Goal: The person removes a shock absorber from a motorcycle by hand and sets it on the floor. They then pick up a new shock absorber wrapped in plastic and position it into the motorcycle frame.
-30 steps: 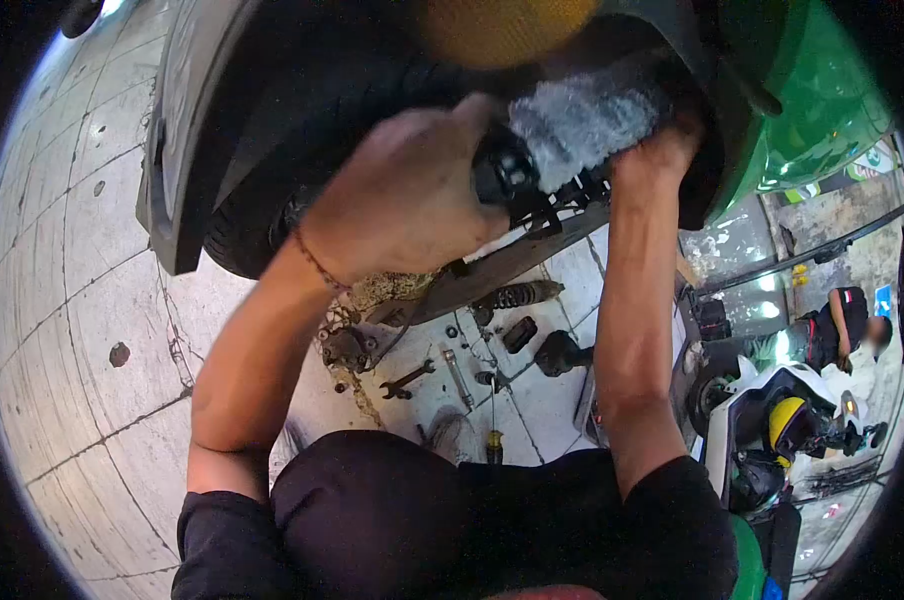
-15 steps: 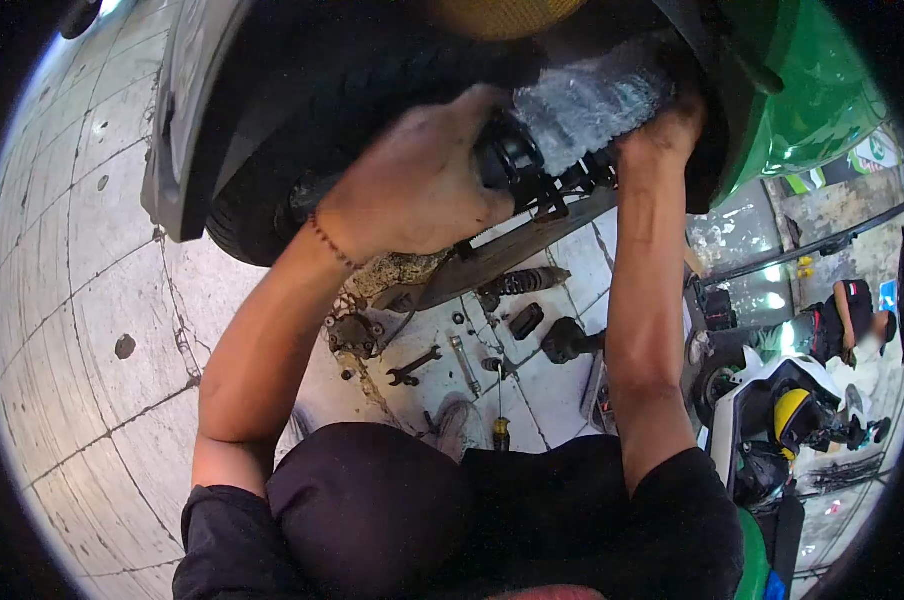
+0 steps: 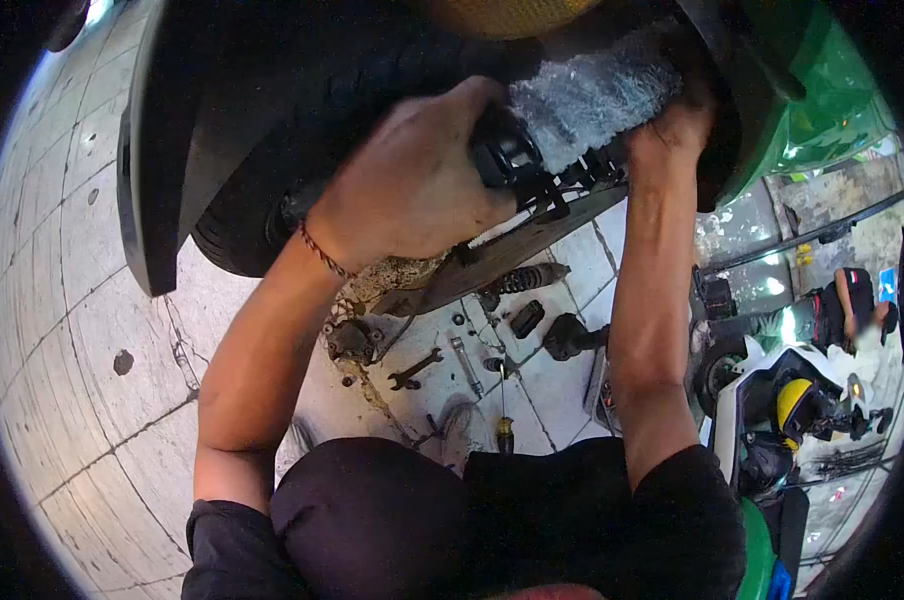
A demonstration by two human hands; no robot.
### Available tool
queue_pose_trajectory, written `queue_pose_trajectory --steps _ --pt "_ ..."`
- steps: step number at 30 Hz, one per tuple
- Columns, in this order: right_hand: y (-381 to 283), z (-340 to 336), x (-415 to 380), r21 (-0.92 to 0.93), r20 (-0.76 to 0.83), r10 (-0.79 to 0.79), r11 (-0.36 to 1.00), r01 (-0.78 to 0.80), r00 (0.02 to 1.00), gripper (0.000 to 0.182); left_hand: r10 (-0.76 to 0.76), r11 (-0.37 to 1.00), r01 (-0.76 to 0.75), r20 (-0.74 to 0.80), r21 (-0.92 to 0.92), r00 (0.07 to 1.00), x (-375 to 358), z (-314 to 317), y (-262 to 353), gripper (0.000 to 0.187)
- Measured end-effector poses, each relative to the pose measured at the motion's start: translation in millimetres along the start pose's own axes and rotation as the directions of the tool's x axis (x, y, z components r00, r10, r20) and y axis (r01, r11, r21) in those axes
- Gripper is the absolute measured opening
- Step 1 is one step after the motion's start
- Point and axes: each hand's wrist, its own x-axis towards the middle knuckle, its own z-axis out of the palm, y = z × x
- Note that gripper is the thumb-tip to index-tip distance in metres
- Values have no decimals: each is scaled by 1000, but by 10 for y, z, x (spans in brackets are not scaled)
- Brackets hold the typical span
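Observation:
My left hand [image 3: 412, 180], with a beaded band at its wrist, is wrapped round a black cylindrical part [image 3: 507, 155] under the vehicle's dark fender. Beside that part lies a crumpled, translucent silvery sheet [image 3: 592, 105]. My right hand [image 3: 672, 130] reaches up at the sheet's right end; its fingers go into shadow and are hidden. Above my left hand is the dark tyre [image 3: 237, 225], and green bodywork [image 3: 832, 90] is at the upper right.
On the tiled floor [image 3: 62, 380] below my arms lie a wrench [image 3: 415, 370], a coil-spring shock absorber [image 3: 532, 278], a screwdriver [image 3: 505, 434] and small parts. A person [image 3: 852, 308] and a parked motorcycle [image 3: 772, 390] are at the right.
The fender's lower edge has shifted left and down in view. Both hands stay at nearly the same places, my right hand slightly further right.

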Motion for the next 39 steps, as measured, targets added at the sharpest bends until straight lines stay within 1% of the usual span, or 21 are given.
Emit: queue_pose_trajectory --steps 1,3,4,5,6,7,9,13,15,19,22,25,27,29,30,32,33,35,36,37,39 --pt "18 -42 3 2 0 -1 1000 1 1000 32 1 1000 -1 0 2 1000 15 44 -66 72" --pt "83 -164 21 -195 154 -139 966 168 978 36 124 992 -123 -114 14 986 77 227 -316 68" --pt "33 -147 -22 -192 154 -151 965 179 977 36 135 991 -134 -112 19 984 97 297 -379 68" --pt "-26 -149 -101 64 288 -84 996 69 954 34 209 978 -202 -192 58 959 111 374 -439 67" --pt "-52 -158 -156 293 427 -47 952 -89 903 32 276 961 -259 -269 98 923 105 411 -447 66" --pt "-46 -226 -123 286 427 -43 954 -89 903 32 275 961 -260 -270 90 923 119 424 -463 66" --pt "8 -383 -27 451 513 138 796 -403 847 41 221 974 -227 -218 0 951 153 392 -485 64" --pt "13 -477 -69 358 601 173 815 -456 780 47 157 985 -168 -238 -25 959 148 433 -469 66" --pt "10 -457 -195 95 354 54 991 -94 934 41 162 986 -142 -302 88 940 116 500 -453 71" --pt "67 -356 -386 -11 230 76 997 -75 970 42 173 980 -200 -429 -18 886 121 606 -419 77" --pt "230 -277 -649 -345 143 93 938 -39 985 49 282 957 -276 -492 86 823 126 636 -407 83" --pt "236 -314 -616 -270 212 170 957 -110 962 50 163 986 -158 -515 53 842 105 649 -368 88" --pt "209 -423 -561 -235 270 147 969 -83 952 51 88 996 -81 -477 35 875 102 643 -350 92" --pt "123 -472 -421 -199 337 124 978 -58 934 52 143 990 -121 -518 77 843 121 662 -377 87" --pt "18 -402 -323 -80 407 162 987 -142 899 51 194 981 -154 -552 118 811 122 675 -395 83" --pt "-152 -322 -189 138 537 196 939 -314 821 49 174 983 -174 -528 51 831 143 670 -419 77" --pt "-100 -328 -202 136 531 195 941 -310 825 49 163 981 -193 -498 -9 852 155 670 -421 72" --pt "133 -255 -285 -215 151 12 976 21 989 48 204 974 -223 -524 26 827 153 674 -414 67" --pt "152 -143 -330 -273 123 -27 960 60 992 48 239 967 -246 -552 62 799 146 668 -415 62" --pt "155 -125 -377 -272 127 -30 960 63 992 48 241 967 -249 -555 64 796 146 664 -419 62" --pt "141 -127 -454 -359 141 104 932 -47 985 48 268 963 -245 -541 115 797 152 663 -433 60"
